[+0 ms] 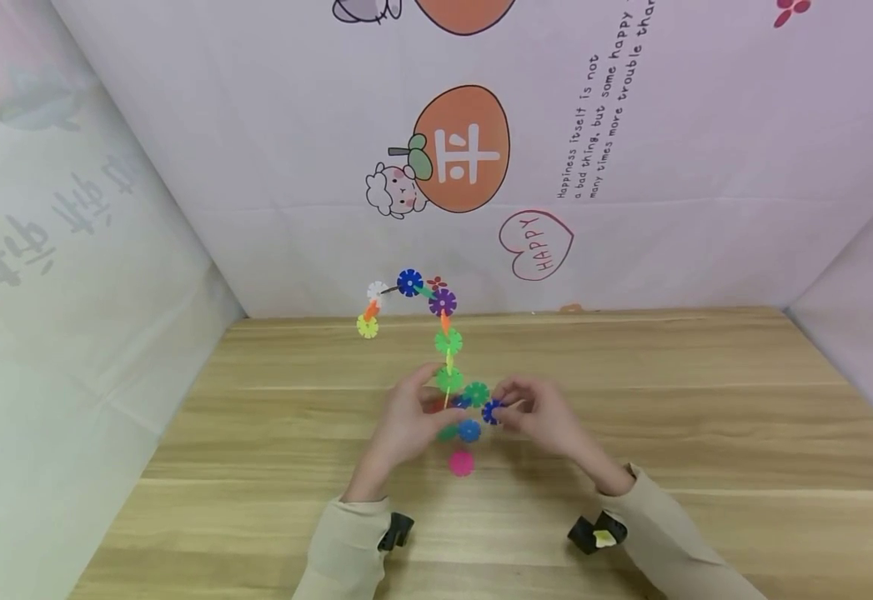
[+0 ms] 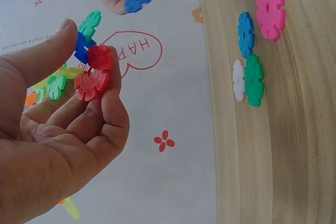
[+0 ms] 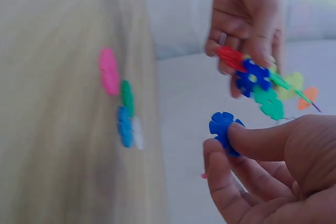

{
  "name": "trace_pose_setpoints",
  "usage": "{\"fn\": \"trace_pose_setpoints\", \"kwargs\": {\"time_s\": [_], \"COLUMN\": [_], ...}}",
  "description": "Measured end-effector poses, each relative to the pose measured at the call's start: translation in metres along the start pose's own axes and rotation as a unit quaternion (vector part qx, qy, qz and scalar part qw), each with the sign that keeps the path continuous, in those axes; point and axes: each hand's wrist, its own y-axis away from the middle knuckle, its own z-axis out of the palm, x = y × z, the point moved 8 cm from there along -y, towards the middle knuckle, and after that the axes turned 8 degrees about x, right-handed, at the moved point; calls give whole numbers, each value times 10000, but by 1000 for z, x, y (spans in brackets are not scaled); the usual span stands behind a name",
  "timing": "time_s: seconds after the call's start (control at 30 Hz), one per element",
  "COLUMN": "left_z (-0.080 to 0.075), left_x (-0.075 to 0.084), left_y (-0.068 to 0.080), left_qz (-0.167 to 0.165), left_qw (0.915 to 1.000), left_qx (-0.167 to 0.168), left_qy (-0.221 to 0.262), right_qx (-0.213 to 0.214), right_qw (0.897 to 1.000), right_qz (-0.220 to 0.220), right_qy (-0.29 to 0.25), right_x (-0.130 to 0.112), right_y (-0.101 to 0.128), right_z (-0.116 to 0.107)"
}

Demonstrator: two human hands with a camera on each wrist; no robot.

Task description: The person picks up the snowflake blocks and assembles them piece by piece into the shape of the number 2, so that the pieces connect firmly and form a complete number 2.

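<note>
My left hand (image 1: pixel 408 417) grips the lower end of a chain of interlocking plastic snowflake discs (image 1: pixel 449 342). That chain rises and bends over to the left, ending in a yellow disc (image 1: pixel 367 326). Around the left fingertips sit red discs (image 2: pixel 93 80), a dark blue disc (image 3: pixel 253 77) and a green disc (image 3: pixel 269 103), joined together. Between thumb and fingers my right hand (image 1: pixel 544 414) pinches a separate blue snowflake disc (image 3: pixel 222 129). In the head view this blue disc is just right of the green disc, close beside it.
Loose discs lie on the wooden table (image 1: pixel 271 467) below the hands: a pink one (image 1: pixel 462 463), a lighter blue one (image 2: pixel 245 35), a green one (image 2: pixel 254 81) and a white one (image 2: pixel 239 80). A printed white backdrop (image 1: pixel 293 208) stands along the table's far edge.
</note>
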Motion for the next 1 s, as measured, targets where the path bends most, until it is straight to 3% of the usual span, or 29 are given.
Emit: {"fn": "trace_pose_setpoints", "kwargs": {"time_s": [0.17, 0.5, 1.0], "left_z": [1, 2, 6], "left_x": [-1, -5, -9], "left_y": [0, -1, 0], "left_qz": [-56, -43, -49], "left_qw": [10000, 9999, 9998], "left_qx": [-36, -73, -138], "left_qy": [74, 81, -168], "right_qx": [502, 963, 764], "right_qw": [9987, 9920, 9925], "right_qz": [-69, -713, -924], "right_qy": [-88, 392, 222], "right_x": [-9, -18, -20], "right_y": [-5, -9, -9], "right_z": [-16, -26, -26]}}
